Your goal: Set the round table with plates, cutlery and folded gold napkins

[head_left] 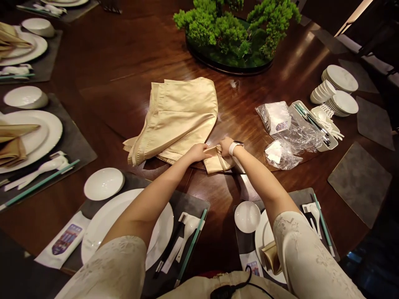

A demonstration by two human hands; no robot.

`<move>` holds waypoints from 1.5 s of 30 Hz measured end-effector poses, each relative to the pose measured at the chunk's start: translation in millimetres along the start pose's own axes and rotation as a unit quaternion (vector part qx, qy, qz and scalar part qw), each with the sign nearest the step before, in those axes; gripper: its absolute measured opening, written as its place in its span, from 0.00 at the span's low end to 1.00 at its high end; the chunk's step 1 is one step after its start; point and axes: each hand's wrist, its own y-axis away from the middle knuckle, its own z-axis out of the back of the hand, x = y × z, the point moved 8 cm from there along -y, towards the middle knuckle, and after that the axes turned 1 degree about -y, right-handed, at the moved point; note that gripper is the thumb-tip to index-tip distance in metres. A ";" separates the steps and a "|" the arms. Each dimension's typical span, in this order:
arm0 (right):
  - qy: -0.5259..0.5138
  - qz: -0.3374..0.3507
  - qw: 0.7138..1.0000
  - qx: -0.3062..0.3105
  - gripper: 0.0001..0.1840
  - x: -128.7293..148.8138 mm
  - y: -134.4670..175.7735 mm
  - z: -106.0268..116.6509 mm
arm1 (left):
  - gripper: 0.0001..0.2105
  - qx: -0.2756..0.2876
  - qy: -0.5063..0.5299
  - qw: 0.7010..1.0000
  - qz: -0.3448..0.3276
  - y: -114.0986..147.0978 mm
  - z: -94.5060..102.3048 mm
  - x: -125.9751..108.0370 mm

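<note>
A gold cloth napkin (pixel 215 162), gathered into pleats, lies between my two hands on the dark wood table. My left hand (pixel 198 152) pinches its left edge. Around the bunched folds at its right are the fingers of my right hand (pixel 226 144), with a white band on that wrist. Just beyond my left hand lies a stack of flat gold napkins (pixel 181 116). Below my left forearm is a large white plate (pixel 158 232) on a grey placemat, partly hidden by that arm.
A green miniature-tree centrepiece (pixel 230 37) stands at the back. To the right are plastic-wrapped packets (pixel 277 118), a tray of chopsticks (pixel 311 124) and stacked white dishes (pixel 341 101). White bowls (pixel 104 184), spoons (pixel 188 232) and a folded napkin (pixel 271 256) sit at nearby settings.
</note>
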 end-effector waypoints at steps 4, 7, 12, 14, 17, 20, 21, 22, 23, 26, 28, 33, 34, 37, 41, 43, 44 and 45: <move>0.052 0.045 0.998 -0.005 0.18 7.8 19.9 31.5 | 0.15 -0.074 0.092 0.993 -0.007 8.5 45.5 -13.5; 0.025 0.064 0.994 -0.087 0.20 12.2 39.7 56.2 | 0.11 -0.141 0.101 0.981 -0.080 23.4 69.3 -43.4; 0.039 0.134 0.986 -0.088 0.30 2.0 79.7 28.3 | 0.03 -0.081 -0.030 0.972 -0.216 51.6 14.5 -84.9; 0.057 0.165 0.983 -0.054 0.31 -6.4 95.3 4.6 | 0.08 -0.034 -0.097 0.963 -0.249 60.4 -26.4 -89.0; 0.049 0.193 0.979 -0.045 0.32 -17.0 114.1 -16.3 | 0.13 -0.009 -0.137 0.947 -0.289 69.3 -67.6 -88.5; 0.016 0.197 0.979 -0.056 0.32 -21.9 122.6 -20.2 | 0.13 -0.002 -0.139 0.942 -0.305 70.4 -78.0 -81.7; 0.011 0.196 0.979 -0.056 0.30 -22.3 123.3 -20.3 | 0.13 0.002 -0.134 0.943 -0.305 69.5 -76.4 -78.7; 0.010 0.194 0.979 -0.054 0.27 -22.3 123.2 -20.3 | 0.13 0.007 -0.126 0.944 -0.304 67.9 -73.0 -75.6; 0.013 0.193 0.980 -0.051 0.25 -22.0 122.6 -20.3 | 0.12 0.009 -0.115 0.947 -0.299 65.8 -68.2 -72.6; 0.021 0.196 0.980 -0.040 0.20 -19.9 120.6 -20.5 | 0.10 0.001 -0.072 0.961 -0.269 55.6 -52.0 -64.7; 0.019 0.204 0.978 -0.028 0.20 -17.8 120.1 -20.5 | 0.09 -0.013 -0.053 0.970 -0.235 46.1 -44.5 -60.6; -0.075 0.096 0.991 -0.054 0.15 -32.5 110.1 -4.1 | 0.17 -0.050 -0.075 0.987 -0.135 26.9 -41.4 -57.6; -0.108 0.042 0.991 -0.072 0.13 -40.5 106.9 2.1 | 0.18 -0.051 -0.091 0.987 -0.122 25.2 -42.6 -59.7; -0.194 -0.079 0.970 -0.126 0.13 -56.2 101.6 20.9 | 0.20 -0.035 -0.154 0.984 -0.086 21.4 -46.4 -68.9; -0.168 -0.072 0.970 -0.159 0.12 -36.5 103.9 40.0 | 0.22 -0.009 -0.212 0.977 0.031 10.8 -40.0 -71.4; -0.095 -0.035 0.985 -0.138 0.12 -16.6 110.6 37.2 | 0.20 -0.010 -0.214 0.970 0.114 4.4 -30.8 -65.1; -0.056 -0.014 0.991 -0.118 0.12 -6.9 115.0 31.4 | 0.19 -0.011 -0.208 0.966 0.154 1.5 -26.5 -60.9; -0.019 0.008 0.995 -0.095 0.12 1.7 119.7 23.4 | 0.19 -0.011 -0.199 0.962 0.186 -1.3 -23.1 -56.8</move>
